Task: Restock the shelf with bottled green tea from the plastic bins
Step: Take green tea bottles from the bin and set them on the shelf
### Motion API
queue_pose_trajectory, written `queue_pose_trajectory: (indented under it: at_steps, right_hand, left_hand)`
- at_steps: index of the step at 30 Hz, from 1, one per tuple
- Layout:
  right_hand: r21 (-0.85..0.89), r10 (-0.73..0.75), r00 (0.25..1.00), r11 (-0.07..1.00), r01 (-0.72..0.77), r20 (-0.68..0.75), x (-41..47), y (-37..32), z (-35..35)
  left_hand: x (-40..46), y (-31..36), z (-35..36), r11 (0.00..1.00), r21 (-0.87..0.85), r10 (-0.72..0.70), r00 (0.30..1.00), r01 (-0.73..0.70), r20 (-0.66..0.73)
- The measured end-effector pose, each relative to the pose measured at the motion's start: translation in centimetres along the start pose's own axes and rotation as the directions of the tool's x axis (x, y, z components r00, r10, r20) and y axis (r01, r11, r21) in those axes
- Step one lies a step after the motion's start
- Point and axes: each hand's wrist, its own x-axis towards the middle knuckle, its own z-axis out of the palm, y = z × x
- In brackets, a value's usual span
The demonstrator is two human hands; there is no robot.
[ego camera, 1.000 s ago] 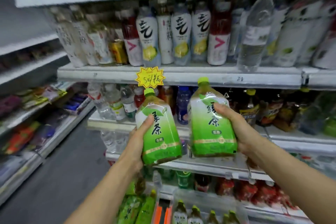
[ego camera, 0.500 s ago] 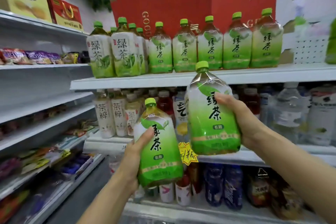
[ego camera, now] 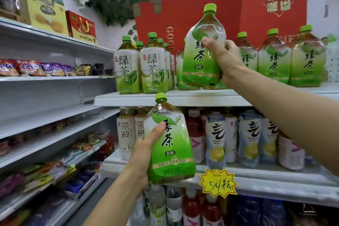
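Right hand (ego camera: 226,60) hides shelf bottles (ego camera: 245,55); lower-left snacks (ego camera: 36,176) blurred.

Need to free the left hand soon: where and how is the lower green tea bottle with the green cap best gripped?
Grip the green-capped plastic green tea bottle round its wide labelled body, from the left side, as the left hand does now. It stands upright, and the narrow neck and cap offer less hold.

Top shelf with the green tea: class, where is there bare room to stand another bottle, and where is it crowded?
Bare shelf board shows along the front edge, ahead of the row. The raised bottle in the right hand covers whatever lies between the pale-label bottles and the green-label bottles, so a gap there cannot be confirmed. Both groups stand packed.
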Motion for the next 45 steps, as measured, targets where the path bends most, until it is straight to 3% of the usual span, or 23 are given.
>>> queue_pose_trajectory:
  at_steps: [22, 25, 27, 29, 31, 33, 34, 36, 38, 40, 41, 45]
  right_hand:
    - [-0.178, 0.077, 0.99, 0.982, -0.054, 0.122, 4.0, 5.8, 3.2]
    - [-0.246, 0.101, 0.984, 0.967, -0.063, 0.146, 3.7, 5.3, 3.2]
    - [-0.381, 0.124, 0.987, 0.921, -0.078, 0.1, 3.4, 4.9, 3.3]
    - [-0.507, 0.042, 0.999, 0.861, -0.04, -0.008, 2.3, 4.8, 3.1]
    - [-0.499, -0.183, 0.982, 0.856, 0.134, -0.049, -0.7, 4.3, 2.9]
    - [-0.46, -0.323, 0.943, 0.828, 0.32, 0.077, -4.8, 4.1, 2.1]
    - [-0.448, -0.273, 0.945, 0.832, 0.327, 0.182, -6.9, 4.6, 1.7]
    - [-0.449, 0.033, 0.927, 0.881, 0.149, 0.373, -10.9, 5.2, 1.5]
    - [-0.432, 0.323, 0.814, 0.896, -0.099, 0.483, -13.2, 5.5, 1.3]
    - [-0.337, 0.369, 0.742, 0.919, -0.203, 0.559, -13.8, 5.6, 0.9]
    - [-0.295, 0.355, 0.741, 0.93, -0.219, 0.569, -13.8, 5.5, 0.6]
    - [-0.173, 0.312, 0.814, 0.95, -0.26, 0.49, -13.4, 5.7, -0.6]
  left_hand:
    - [1.5, 2.3, -3.4, 0.997, -0.03, 0.068, 0.997, -0.067, 0.029]
    - [1.4, 2.4, -3.0, 0.997, -0.031, 0.077, 0.997, -0.077, 0.025]
    - [1.3, 2.3, -2.8, 0.996, -0.031, 0.08, 0.996, -0.079, 0.026]
    - [1.2, 2.2, -2.7, 0.996, -0.026, 0.081, 0.996, -0.08, 0.033]
    - [1.3, 2.1, -2.6, 0.995, -0.031, 0.092, 0.995, -0.091, 0.035]
    - [1.6, 2.0, -2.5, 0.993, -0.042, 0.115, 0.993, -0.114, 0.026]
    - [1.7, 2.0, -2.5, 0.991, -0.044, 0.126, 0.992, -0.124, 0.033]
    - [2.0, 2.2, -2.0, 0.988, -0.04, 0.149, 0.987, -0.146, 0.067]
    - [2.1, 2.5, -1.1, 0.988, -0.022, 0.157, 0.982, -0.155, 0.105]
    - [2.1, 2.7, 0.0, 0.984, -0.006, 0.176, 0.975, -0.177, 0.138]
    - [2.2, 2.7, 0.6, 0.978, -0.004, 0.205, 0.967, -0.206, 0.154]
    - [2.9, 2.3, 3.0, 0.968, -0.017, 0.248, 0.952, -0.249, 0.179]
